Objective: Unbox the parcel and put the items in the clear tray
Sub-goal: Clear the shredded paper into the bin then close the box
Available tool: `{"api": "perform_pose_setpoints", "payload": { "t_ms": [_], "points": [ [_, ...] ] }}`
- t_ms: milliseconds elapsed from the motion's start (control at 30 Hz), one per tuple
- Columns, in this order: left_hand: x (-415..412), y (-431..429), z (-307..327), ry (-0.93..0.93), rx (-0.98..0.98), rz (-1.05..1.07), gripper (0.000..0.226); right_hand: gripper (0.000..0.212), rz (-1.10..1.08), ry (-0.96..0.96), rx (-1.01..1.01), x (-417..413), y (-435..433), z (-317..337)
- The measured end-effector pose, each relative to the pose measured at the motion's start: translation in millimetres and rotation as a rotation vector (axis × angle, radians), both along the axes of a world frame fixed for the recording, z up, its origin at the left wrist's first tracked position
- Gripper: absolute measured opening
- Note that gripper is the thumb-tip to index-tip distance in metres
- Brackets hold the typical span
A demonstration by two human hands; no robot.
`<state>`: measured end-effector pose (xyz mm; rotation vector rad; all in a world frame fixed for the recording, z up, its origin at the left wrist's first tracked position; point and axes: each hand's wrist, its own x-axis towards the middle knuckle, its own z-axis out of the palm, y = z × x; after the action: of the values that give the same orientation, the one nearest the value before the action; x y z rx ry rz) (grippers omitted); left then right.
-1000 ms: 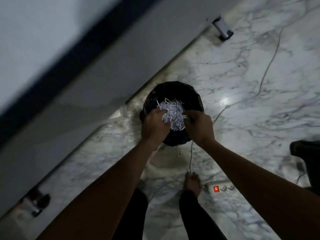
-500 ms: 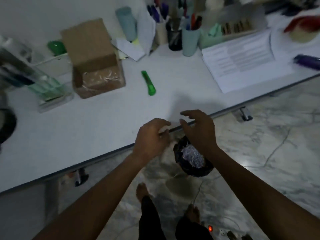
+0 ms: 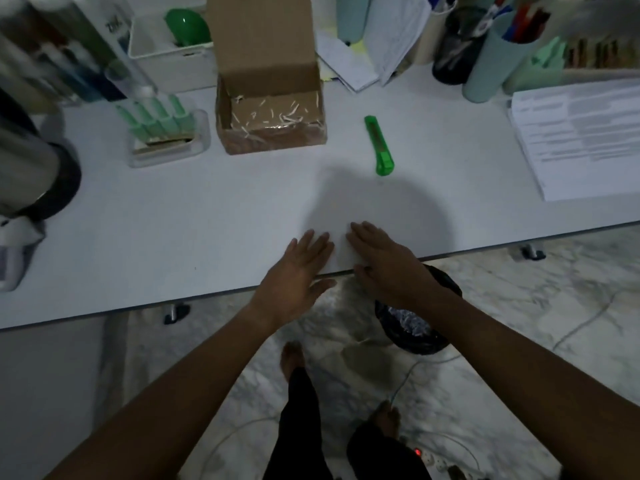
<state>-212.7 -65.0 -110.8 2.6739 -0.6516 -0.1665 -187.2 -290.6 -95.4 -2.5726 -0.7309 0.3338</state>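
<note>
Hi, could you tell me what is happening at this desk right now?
A person is partway through unboxing a parcel. Both hands are empty: the left hand and right hand are spread flat at the near edge of the white desk. The cardboard box stands open with only paper shreds visible inside. The clear tray beside it holds mint-green items. A green cutter lies on the desk, and a black bin with shredded paper sits on the floor.

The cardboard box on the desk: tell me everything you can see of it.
The cardboard box is brown, plain corrugated card, standing upright on the white desk with its top open and one long flap raised at the back. Inside, only scattered pale paper shreds lie on the bottom. Its front wall looks glossy, perhaps taped. Neither hand touches it; the clear tray sits just to its left, the green cutter to its right.
</note>
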Motion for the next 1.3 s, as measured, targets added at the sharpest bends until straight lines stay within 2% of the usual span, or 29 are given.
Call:
{"api": "perform_pose_setpoints", "payload": {
  "t_ms": [133, 233, 367, 467, 600, 700, 800, 900, 1033, 1100, 1167, 1300],
  "points": [
    [-5, -2, -6, -0.24, -0.01, -0.069, 0.051, 0.057, 0.111, -0.067, -0.097, -7, 3, 1],
    [-10, -3, -9, -0.298, -0.052, -0.073, 0.051, 0.056, 0.157, -0.094, -0.168, -14, 3, 2],
    [-13, -7, -7, -0.339, -0.099, -0.047, 0.051, 0.049, 0.167, -0.299, -0.048, -21, -1, 5],
    [-14, -5, -5, -0.346, -0.148, -0.051, 0.04, 0.041, 0.176, -0.402, -0.004, -17, -3, 8],
    [-12, -5, 1, -0.334, -0.211, -0.046, 0.033, 0.037, 0.179, -0.388, 0.065, -12, -5, 9],
    [-12, -7, 7, -0.278, -0.268, -0.025, 0.032, 0.037, 0.187, -0.356, 0.079, -11, -7, 11],
    [-12, -8, 12, -0.153, -0.296, 0.031, 0.017, 0.038, 0.168, -0.336, 0.022, -7, -15, 13],
    [-10, -9, 16, -0.046, -0.366, 0.174, 0.01, 0.03, 0.018, -0.279, 0.016, 5, -28, 14],
    [1, -14, 21, 0.084, -0.473, 0.336, 0.009, 0.02, -0.488, -0.185, 0.294, 26, -44, 15],
    [17, -19, 25, 0.105, -0.568, 0.429, 0.01, 0.015, -0.567, -0.186, 0.34, 43, -44, 16],
    [41, -26, 27, 0.004, -0.556, 0.431, 0.009, 0.015, -0.569, -0.174, 0.309, 63, -37, 16],
    [96, -38, 26, -0.237, -0.411, 0.367, 0.014, 0.022, -0.528, -0.204, 0.2, 102, -21, 8]
  ]
}}
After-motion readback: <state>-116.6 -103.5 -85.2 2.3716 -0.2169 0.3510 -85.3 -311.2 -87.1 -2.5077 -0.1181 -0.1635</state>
